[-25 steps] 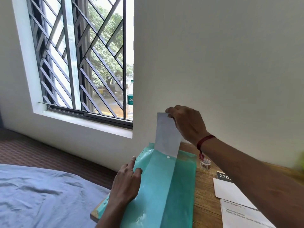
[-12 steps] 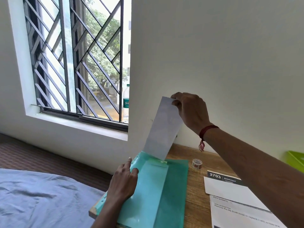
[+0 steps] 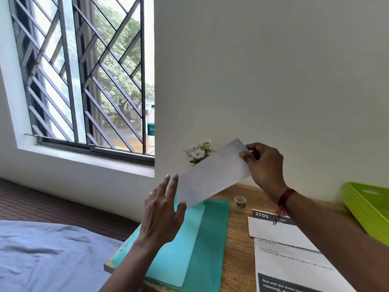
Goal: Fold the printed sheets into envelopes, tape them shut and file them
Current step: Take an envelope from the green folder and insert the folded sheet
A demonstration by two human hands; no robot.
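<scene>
While my R hand pinches upper-right end of folded envelope mid-frame, L hand, fingers spread, should prob. steady lower end; keep flat, no creases.

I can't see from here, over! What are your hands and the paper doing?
Right grip pinches top end of folded sheet, above teal folder. Left grip open by its lower end. Nothing blocking.

Barred window, white flowers, blue bedsheet
</scene>
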